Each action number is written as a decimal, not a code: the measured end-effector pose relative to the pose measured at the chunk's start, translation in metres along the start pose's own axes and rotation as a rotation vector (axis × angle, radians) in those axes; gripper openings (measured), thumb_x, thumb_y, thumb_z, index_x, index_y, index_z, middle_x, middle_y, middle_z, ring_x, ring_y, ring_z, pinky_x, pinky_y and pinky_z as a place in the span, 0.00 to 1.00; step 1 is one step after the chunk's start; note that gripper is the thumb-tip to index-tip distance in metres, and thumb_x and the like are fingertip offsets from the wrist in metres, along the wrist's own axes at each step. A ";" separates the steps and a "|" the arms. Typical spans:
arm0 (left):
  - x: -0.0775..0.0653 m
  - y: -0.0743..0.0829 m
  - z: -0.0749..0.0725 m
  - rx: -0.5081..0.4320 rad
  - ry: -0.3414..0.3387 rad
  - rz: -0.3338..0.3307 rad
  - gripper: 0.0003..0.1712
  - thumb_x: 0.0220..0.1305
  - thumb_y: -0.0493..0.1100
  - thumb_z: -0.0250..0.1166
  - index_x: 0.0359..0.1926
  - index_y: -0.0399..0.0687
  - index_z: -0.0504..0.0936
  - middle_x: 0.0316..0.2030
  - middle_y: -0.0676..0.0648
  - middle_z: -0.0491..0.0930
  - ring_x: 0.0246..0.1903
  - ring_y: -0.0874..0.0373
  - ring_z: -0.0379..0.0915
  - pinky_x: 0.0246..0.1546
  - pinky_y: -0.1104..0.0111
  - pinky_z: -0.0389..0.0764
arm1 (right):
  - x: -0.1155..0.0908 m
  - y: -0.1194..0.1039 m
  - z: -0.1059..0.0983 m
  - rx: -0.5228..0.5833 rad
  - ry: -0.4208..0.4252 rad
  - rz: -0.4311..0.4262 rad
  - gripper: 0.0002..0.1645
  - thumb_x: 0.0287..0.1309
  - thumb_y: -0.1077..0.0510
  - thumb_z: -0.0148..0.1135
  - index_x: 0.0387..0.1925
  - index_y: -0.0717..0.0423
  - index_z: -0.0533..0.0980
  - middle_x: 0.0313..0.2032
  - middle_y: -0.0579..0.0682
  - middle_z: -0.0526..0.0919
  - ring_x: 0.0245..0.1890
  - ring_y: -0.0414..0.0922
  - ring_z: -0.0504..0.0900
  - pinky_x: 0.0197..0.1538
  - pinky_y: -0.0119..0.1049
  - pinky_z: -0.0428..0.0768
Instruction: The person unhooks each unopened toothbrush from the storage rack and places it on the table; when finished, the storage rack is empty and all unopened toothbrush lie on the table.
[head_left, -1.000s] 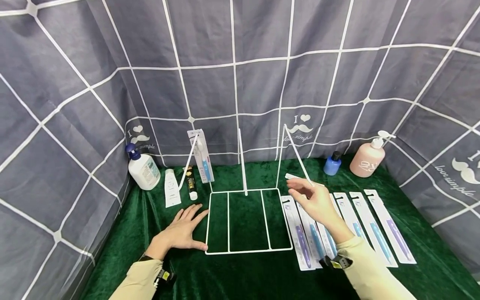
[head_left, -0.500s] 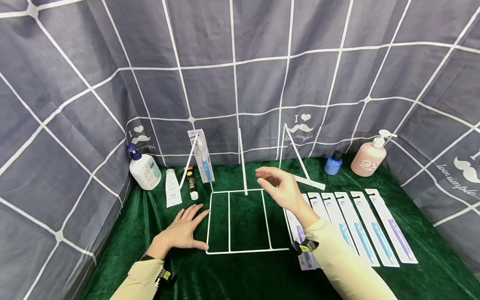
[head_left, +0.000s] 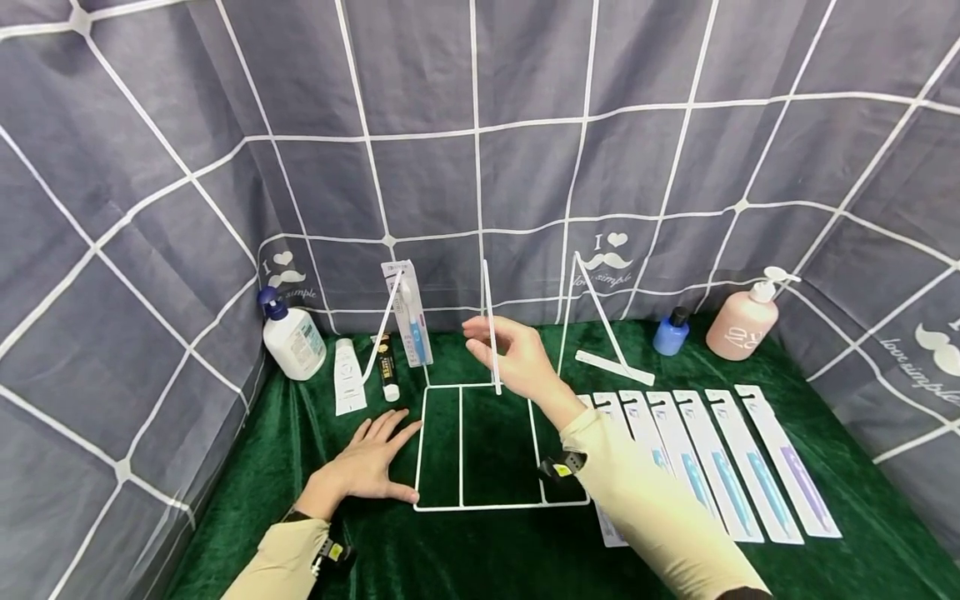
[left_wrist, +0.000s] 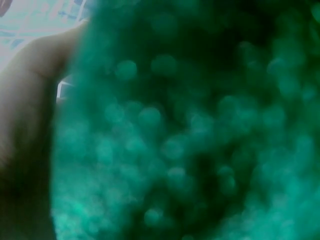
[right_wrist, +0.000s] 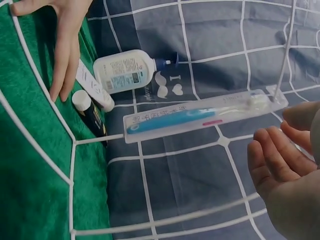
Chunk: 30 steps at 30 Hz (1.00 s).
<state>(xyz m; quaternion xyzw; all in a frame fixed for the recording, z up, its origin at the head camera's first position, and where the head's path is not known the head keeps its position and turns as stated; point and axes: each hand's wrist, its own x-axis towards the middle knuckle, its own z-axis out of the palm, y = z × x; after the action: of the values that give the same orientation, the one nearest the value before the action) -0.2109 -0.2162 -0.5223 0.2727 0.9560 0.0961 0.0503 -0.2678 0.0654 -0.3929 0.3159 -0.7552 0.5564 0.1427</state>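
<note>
My left hand [head_left: 367,462] lies with fingers spread on the green cloth, its thumb at the near left corner of a white wire rack [head_left: 461,450]. My right hand [head_left: 522,360] is raised over the rack's back, behind the rack's middle prong [head_left: 490,300] in the head view. Its fingers are loosely bent and I see nothing held. A packaged toothbrush [head_left: 415,325] with a blue handle hangs on the left prong; in the right wrist view this toothbrush [right_wrist: 175,118] is left of my right fingers [right_wrist: 275,155]. The left wrist view shows mostly blurred green cloth [left_wrist: 175,150].
Packaged toothbrushes [head_left: 738,467] lie in a row at right. A white strip [head_left: 615,367] sits at the right prong's end. Left stand a white pump bottle [head_left: 295,346], a white tube [head_left: 348,379] and a black tube [head_left: 386,367]; back right, a blue bottle [head_left: 671,333] and pink pump bottle [head_left: 742,325].
My right hand has moved left, from the rack's right prong and the toothbrush row to the middle prong. My left hand stays in place. The head view has shifted slightly.
</note>
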 end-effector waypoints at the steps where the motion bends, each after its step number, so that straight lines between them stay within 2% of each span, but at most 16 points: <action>1: 0.000 0.000 0.000 0.000 0.000 0.002 0.64 0.31 0.83 0.57 0.69 0.61 0.53 0.68 0.44 0.50 0.67 0.44 0.43 0.59 0.41 0.49 | 0.003 0.004 0.003 -0.019 0.005 -0.010 0.14 0.55 0.57 0.62 0.45 0.52 0.78 0.41 0.49 0.83 0.39 0.40 0.82 0.43 0.32 0.78; 6: -0.002 0.002 -0.002 0.006 -0.005 0.006 0.64 0.31 0.83 0.57 0.69 0.61 0.53 0.68 0.44 0.51 0.67 0.44 0.44 0.59 0.41 0.50 | 0.020 0.008 0.015 -0.170 0.044 -0.090 0.12 0.55 0.55 0.62 0.43 0.50 0.79 0.36 0.46 0.84 0.35 0.36 0.81 0.38 0.30 0.78; 8: -0.002 0.002 -0.002 0.005 -0.007 0.007 0.64 0.31 0.83 0.57 0.69 0.61 0.53 0.68 0.44 0.50 0.67 0.44 0.44 0.59 0.41 0.50 | 0.026 0.011 0.019 -0.189 0.049 -0.093 0.12 0.55 0.56 0.62 0.43 0.51 0.79 0.36 0.46 0.84 0.34 0.37 0.82 0.37 0.29 0.78; 13: -0.001 0.002 -0.003 0.006 -0.014 -0.001 0.64 0.31 0.83 0.57 0.69 0.62 0.53 0.69 0.44 0.49 0.68 0.45 0.43 0.60 0.41 0.49 | 0.040 0.016 0.026 -0.161 0.039 -0.079 0.13 0.55 0.59 0.62 0.44 0.54 0.78 0.37 0.50 0.84 0.35 0.40 0.82 0.38 0.33 0.79; 24: 0.000 0.001 -0.006 -0.003 -0.029 -0.014 0.64 0.31 0.83 0.57 0.69 0.62 0.52 0.69 0.44 0.49 0.68 0.45 0.41 0.60 0.41 0.48 | 0.067 0.030 0.038 -0.045 -0.030 0.003 0.20 0.56 0.59 0.61 0.51 0.50 0.74 0.42 0.52 0.81 0.40 0.40 0.80 0.45 0.37 0.78; 30: -0.001 0.002 -0.006 0.009 -0.020 -0.004 0.64 0.31 0.83 0.57 0.69 0.61 0.53 0.69 0.44 0.49 0.68 0.44 0.42 0.60 0.41 0.48 | 0.073 0.036 0.048 -0.026 -0.043 -0.018 0.22 0.55 0.60 0.62 0.52 0.54 0.72 0.41 0.54 0.81 0.40 0.42 0.81 0.44 0.36 0.78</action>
<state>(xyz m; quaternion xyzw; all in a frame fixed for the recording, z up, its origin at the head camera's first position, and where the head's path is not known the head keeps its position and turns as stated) -0.2097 -0.2164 -0.5164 0.2718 0.9564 0.0887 0.0588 -0.3401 0.0036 -0.3949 0.3327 -0.7623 0.5384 0.1353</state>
